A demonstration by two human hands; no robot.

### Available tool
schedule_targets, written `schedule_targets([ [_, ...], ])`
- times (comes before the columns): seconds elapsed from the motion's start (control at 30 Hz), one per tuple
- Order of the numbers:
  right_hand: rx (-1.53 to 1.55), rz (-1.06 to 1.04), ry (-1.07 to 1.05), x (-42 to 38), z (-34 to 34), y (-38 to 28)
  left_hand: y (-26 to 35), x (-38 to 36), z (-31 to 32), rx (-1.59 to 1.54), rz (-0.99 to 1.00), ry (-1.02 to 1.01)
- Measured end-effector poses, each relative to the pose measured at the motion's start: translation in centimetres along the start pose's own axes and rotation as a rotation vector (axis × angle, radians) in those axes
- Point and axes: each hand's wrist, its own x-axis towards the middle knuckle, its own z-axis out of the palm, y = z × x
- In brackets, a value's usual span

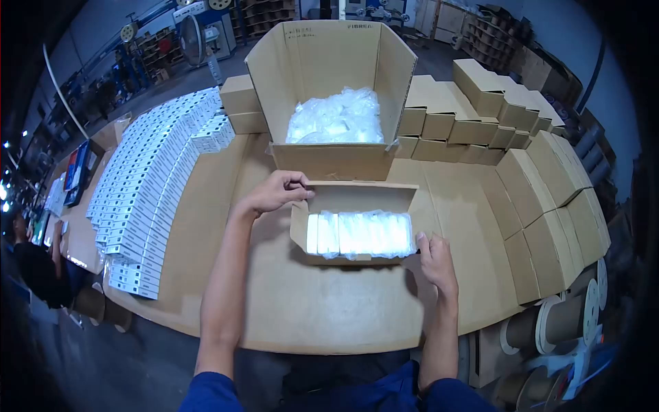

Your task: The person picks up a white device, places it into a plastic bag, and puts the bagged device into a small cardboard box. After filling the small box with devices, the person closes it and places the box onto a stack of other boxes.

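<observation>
A small open cardboard box (pixel 353 261) is held in the middle of the table, with a row of white plastic-wrapped packs (pixel 364 235) inside. My left hand (pixel 278 191) grips the box's upper left corner by the flap, fingers curled. At the lower right corner, my right hand (pixel 436 262) pinches the box's edge with the thumb up. Behind it stands a large open carton (pixel 329 161) holding clear plastic-wrapped items (pixel 336 118).
Stacked small white boxes (pixel 154 178) fill the table's left side. Closed brown boxes (pixel 542 206) line the right and back right. Spools (pixel 570 316) stand below the table's right edge. Another person (pixel 41 264) is at the far left.
</observation>
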Motion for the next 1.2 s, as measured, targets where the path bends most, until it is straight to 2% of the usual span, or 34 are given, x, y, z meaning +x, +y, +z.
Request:
schedule_targets([
  [0.1, 0.102, 0.084, -0.073, 0.1, -0.2, 0.5, -4.9, 2.5, 0.5, -0.360, -0.044, 0.051],
  [0.13, 0.154, 0.134, -0.117, -0.1, -0.3, 0.6, -4.3, 1.8, 2.3, -0.325, -0.118, 0.212],
  [0.23, 0.555, 0.169, -0.202, -0.9, 1.0, 1.9, -6.4, 1.2, 6.4, -0.503, -0.077, 0.471],
  [0.27, 0.436, 0.103, -0.331, -0.5, 0.1, 2.0, -7.2, 0.9, 7.0, -0.560, 0.048, 0.448],
  [0.37, 0.403, 0.165, -0.414, 0.2, 1.0, 1.2, -9.5, 0.0, 8.0, -0.610, 0.132, 0.355],
  [0.43, 0.457, 0.207, -0.444, 0.7, 1.7, 2.0, -9.3, -1.4, 10.1, -0.964, 0.249, 0.333],
  [0.5, 0.402, 0.078, -0.427, 1.5, 2.0, 1.9, -8.3, -3.3, 11.3, -1.022, 0.313, 0.306],
  [0.57, 0.344, -0.021, -0.431, 2.2, 2.3, 3.5, -6.3, -6.0, 11.9, -0.786, 0.306, 0.276],
  [0.6, 0.286, -0.090, -0.412, 2.7, 2.2, 3.4, -5.6, -6.7, 12.3, -0.447, 0.379, 0.222],
  [0.63, 0.228, -0.157, -0.395, 3.2, 1.9, 2.6, -5.3, -6.9, 12.6, -0.222, 0.346, 0.278],
  [0.67, 0.033, -0.106, -0.493, 3.8, 1.2, 1.6, -5.1, -7.0, 13.0, 0.003, 0.310, 0.331],
  [0.7, -0.016, -0.160, -0.495, 4.0, 1.5, 1.4, -4.6, -7.0, 13.5, 0.227, 0.271, 0.380],
  [0.73, -0.065, -0.215, -0.496, 4.2, 1.9, 1.1, -2.1, -7.4, 13.9, 0.420, 0.223, 0.450],
  [0.77, -0.115, -0.270, -0.491, 4.5, 2.2, 0.7, -1.7, -7.3, 14.1, 0.416, 0.183, 0.446],
  [0.8, -0.131, -0.184, -0.552, 4.9, 1.8, -0.8, -1.4, -7.1, 14.2, 0.413, 0.145, 0.439],
  [0.87, -0.121, -0.183, -0.527, 4.9, 2.1, -1.0, -0.2, -6.8, 14.8, 0.382, 0.042, 0.452],
  [0.97, -0.053, -0.165, -0.487, 4.6, 2.4, -0.7, -0.1, -6.3, 15.1, 0.426, 0.023, 0.481],
  [1.2, 0.054, -0.070, -0.418, 4.3, 3.2, -0.4, -0.6, -6.0, 14.7, 0.316, 0.014, 0.494],
])
